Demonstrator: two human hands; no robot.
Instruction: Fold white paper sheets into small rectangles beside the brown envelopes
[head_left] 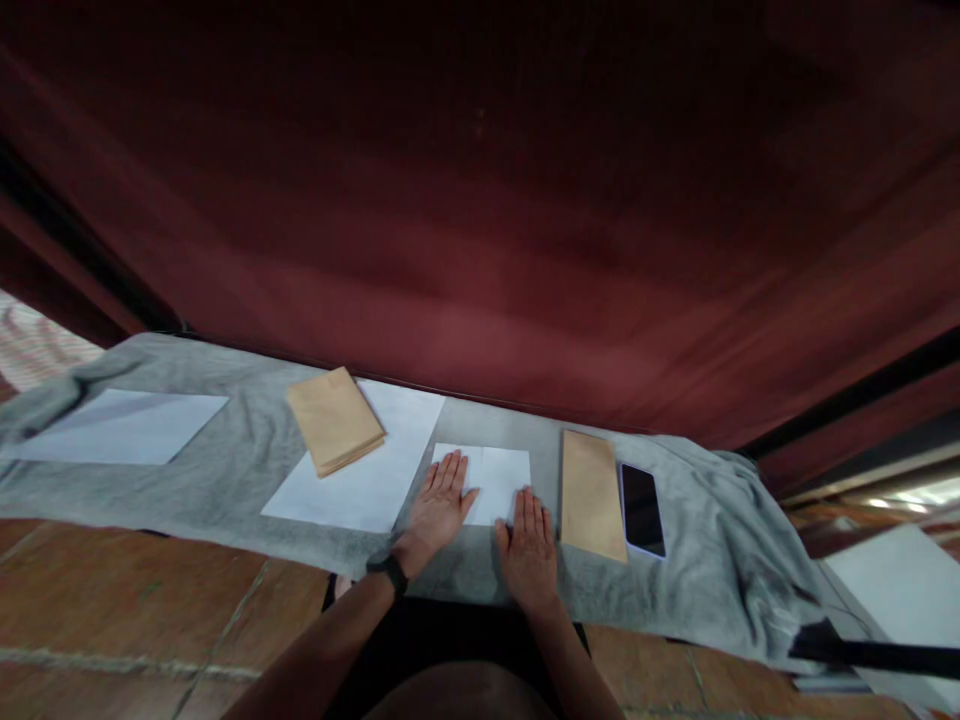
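Note:
A small white paper (496, 478) lies on the grey cloth in front of me. My left hand (441, 500) rests flat on its left part, fingers extended and thumb out to the side. At the paper's lower right corner, my right hand (529, 548) lies flat with its fingertips on the edge. Left of the paper is a larger white sheet (352, 492), partly covered by a stack of brown envelopes (335, 420). One brown envelope (592, 495) lies to the right of my hands.
A phone (642, 510) with a dark screen sits beside the right envelope. Another white sheet (127, 427) lies at the far left of the grey cloth (240, 440). A dark red surface (480, 250) rises behind. A white panel (904, 590) stands at the right.

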